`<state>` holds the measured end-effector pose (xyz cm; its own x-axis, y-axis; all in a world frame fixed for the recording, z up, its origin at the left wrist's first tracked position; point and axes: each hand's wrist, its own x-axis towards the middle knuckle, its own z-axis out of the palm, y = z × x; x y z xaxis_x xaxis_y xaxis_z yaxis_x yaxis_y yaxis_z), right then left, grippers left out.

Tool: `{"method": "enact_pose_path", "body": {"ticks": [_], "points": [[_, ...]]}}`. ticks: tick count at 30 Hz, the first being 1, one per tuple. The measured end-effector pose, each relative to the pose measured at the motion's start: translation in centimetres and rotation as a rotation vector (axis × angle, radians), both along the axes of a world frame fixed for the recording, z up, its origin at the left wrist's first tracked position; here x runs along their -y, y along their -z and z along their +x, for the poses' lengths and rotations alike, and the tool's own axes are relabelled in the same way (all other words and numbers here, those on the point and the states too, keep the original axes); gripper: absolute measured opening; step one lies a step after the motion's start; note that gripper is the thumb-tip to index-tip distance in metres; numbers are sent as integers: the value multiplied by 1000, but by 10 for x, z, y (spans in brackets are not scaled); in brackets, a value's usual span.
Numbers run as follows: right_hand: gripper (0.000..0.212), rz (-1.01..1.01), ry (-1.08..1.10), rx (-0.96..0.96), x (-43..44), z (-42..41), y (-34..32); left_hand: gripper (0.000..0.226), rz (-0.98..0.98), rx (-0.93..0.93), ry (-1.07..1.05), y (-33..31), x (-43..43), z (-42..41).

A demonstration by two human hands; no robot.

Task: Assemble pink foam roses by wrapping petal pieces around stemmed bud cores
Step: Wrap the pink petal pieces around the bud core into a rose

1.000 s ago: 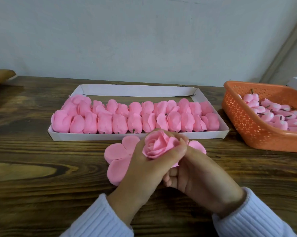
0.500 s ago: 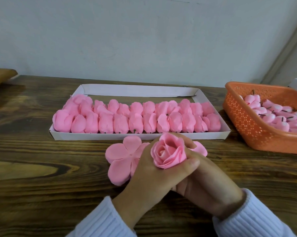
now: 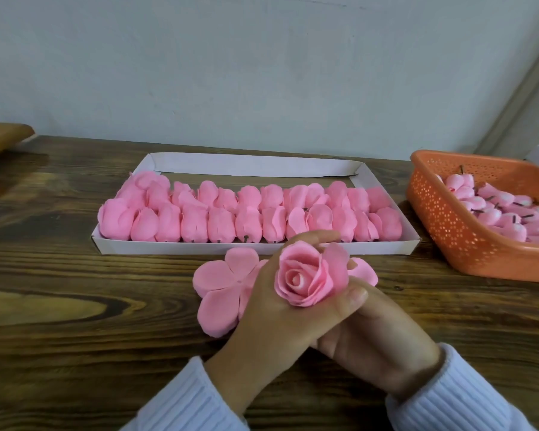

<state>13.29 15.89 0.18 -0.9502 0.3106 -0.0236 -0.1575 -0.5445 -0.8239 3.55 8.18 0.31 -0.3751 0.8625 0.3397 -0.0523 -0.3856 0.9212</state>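
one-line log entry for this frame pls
step: petal wrap | left hand: grips rose | right hand: beneath, grip hidden | petal piece: flat on table

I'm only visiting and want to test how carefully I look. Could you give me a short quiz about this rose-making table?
1. True or false: the rose lies flat on the table.
2. What holds the loose buds at the person's right? A glass jar; B orange basket; C metal bucket.
3. Name the pink thing lying flat, partly behind the left hand.
Key: 1. False; the left hand grips it above the table. 2. B. 3. A flat petal piece.
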Motion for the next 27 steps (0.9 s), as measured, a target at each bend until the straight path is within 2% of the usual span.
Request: {"method": "enact_pose_path", "body": {"ticks": [3, 8, 12, 16, 18, 21, 27], "points": [[38, -15, 39, 54, 1, -1, 0, 36, -19, 0, -36, 0, -1, 0], [45, 6, 75, 88, 1, -2, -1, 33, -38, 28, -182, 2, -3, -1], [34, 53, 288, 99, -2, -1, 1, 33, -8, 51, -245, 1, -4, -3], [18, 307, 548, 32, -6, 4, -1, 41, 18, 3, -266, 0, -3, -5], [9, 541, 684, 15, -7, 7, -5, 43, -4, -63, -231, 0, -3, -5], [12, 874, 777, -8, -7, 10, -8, 41, -38, -147, -166, 2, -3, -5], [7, 960, 754, 58, -12, 15, -13, 49, -75, -226, -103, 5, -4, -6]]}}
